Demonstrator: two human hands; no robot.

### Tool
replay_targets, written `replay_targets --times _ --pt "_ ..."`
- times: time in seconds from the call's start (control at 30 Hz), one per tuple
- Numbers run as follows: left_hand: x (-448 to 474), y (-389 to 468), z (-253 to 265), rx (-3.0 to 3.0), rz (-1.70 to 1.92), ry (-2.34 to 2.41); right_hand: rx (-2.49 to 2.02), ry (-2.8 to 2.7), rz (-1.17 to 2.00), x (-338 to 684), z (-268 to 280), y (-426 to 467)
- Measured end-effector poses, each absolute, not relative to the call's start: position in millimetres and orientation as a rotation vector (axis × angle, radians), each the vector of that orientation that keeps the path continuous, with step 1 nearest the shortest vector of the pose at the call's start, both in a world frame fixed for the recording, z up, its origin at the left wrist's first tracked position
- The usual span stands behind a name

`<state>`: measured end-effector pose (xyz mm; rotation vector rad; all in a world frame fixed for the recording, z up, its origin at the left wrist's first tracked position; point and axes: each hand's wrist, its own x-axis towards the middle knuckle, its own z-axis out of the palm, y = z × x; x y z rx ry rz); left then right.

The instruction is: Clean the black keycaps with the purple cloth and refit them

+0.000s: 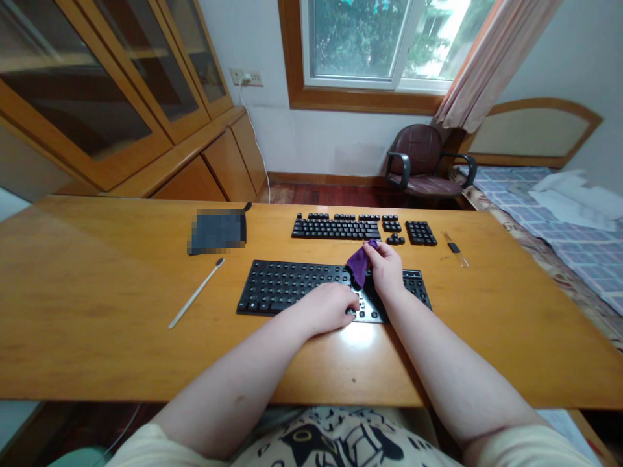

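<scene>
Purple cloth [359, 264] in hand above a black keyboard base [287, 279].

Beyond the base, loose keycaps [335, 229] sit in keyboard order, probably to keep each one's place plain; a thin brush [197, 292] lies to its left. The left hand [328, 308] rests on the base's near side, fingers bent, seemingly to steady it (whether they clasp anything, I can't tell). The right hand [388, 269] pinches the cloth's upper end, so the loose part hangs below and left of the fingertips, over the base.
</scene>
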<state>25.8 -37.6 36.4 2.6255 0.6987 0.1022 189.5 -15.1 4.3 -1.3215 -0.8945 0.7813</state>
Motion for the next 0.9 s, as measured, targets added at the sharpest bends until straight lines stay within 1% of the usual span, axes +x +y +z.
replay_targets --times 0.27,0.67,0.9 --pt "27.5 -39.9 38.7 2.672 0.123 0.657 -1.312 -0.889 0.834 189.0 6.1 -16.3" --pt "24.4 -36.5 36.1 2.695 0.078 0.685 -1.345 -0.912 0.773 189.2 6.3 -15.7" --pt "23.0 -35.4 35.9 2.691 0.115 0.592 -1.356 -0.92 0.761 189.2 7.6 -16.2"
